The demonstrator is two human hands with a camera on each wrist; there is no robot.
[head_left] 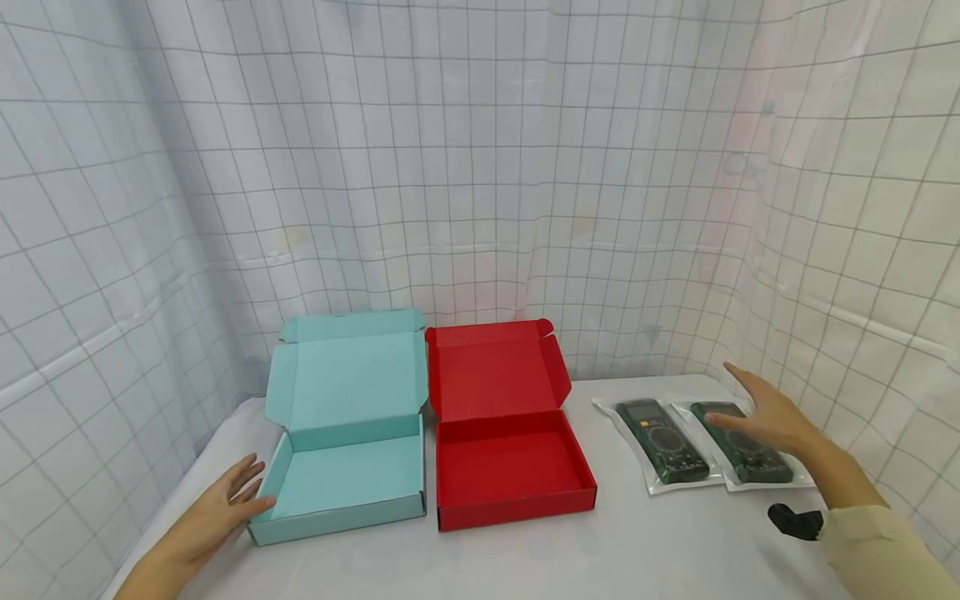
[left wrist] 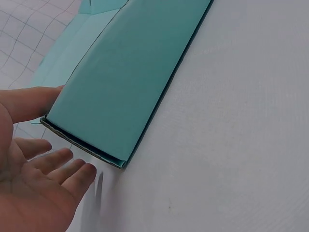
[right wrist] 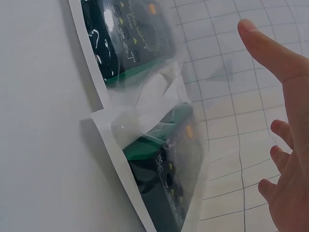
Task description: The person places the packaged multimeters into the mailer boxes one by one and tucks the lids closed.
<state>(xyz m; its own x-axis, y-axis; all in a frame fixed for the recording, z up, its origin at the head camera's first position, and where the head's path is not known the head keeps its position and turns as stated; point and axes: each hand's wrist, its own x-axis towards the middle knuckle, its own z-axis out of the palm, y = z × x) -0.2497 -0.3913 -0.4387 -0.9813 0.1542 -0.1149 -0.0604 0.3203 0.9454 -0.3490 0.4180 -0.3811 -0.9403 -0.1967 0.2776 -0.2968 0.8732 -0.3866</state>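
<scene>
At the left side of the open light-blue cardboard box (head_left: 352,512), my left hand (head_left: 221,508) has its thumb at the near left corner. The left wrist view shows that thumb over the box's edge and the fingers spread loosely beside the side wall. My right hand (head_left: 772,417) hovers, fingers spread, above the right one of two green multimeters (head_left: 750,454) in clear bags. Nothing is in its grasp. The other bagged multimeter (head_left: 667,442) lies just to the left. In the right wrist view, the hand (right wrist: 289,135) is apart from both bags.
An open red cardboard box (head_left: 517,508) stands right of the light-blue one, its lid raised at the back. All rest on a white table (head_left: 615,550). White gridded curtains (head_left: 480,167) enclose the back and sides. A black strap-like piece (head_left: 795,522) is at the right wrist.
</scene>
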